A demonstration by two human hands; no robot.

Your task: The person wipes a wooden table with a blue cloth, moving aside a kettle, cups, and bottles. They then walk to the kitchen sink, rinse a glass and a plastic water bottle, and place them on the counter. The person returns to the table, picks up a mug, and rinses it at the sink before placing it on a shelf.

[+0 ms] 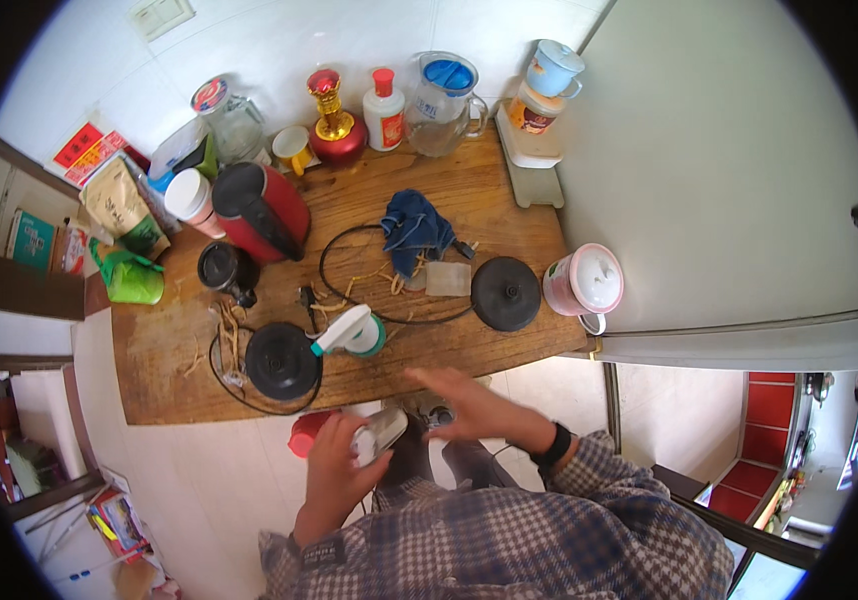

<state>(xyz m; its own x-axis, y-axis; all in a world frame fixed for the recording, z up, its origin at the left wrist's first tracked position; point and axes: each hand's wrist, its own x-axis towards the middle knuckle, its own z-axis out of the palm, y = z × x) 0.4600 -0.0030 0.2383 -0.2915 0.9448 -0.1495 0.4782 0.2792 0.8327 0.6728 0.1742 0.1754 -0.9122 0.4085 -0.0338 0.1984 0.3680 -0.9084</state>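
Note:
My left hand [345, 461] holds a small clear container [388, 430] with a white end, in front of the table's near edge. The fingers hide part of it, and its contents cannot be made out. To its right, my right hand [466, 405] is empty with fingers spread, its fingertips by the table edge. On the wooden table [474, 176] just beyond stands a white and teal spray bottle [357, 334]. Left of this bottle lies a round black kettle base [283, 361] with its cord. Another black kettle base [505, 293] lies at the right.
A crumpled blue cloth [415, 229] lies mid-table near loose dried roots. A red electric kettle [271, 210], black mug [228, 270] and green pitcher [132, 279] stand left. Along the wall are bottles and a glass jug [444, 105]. A lidded pink mug [585, 281] stands at the right edge.

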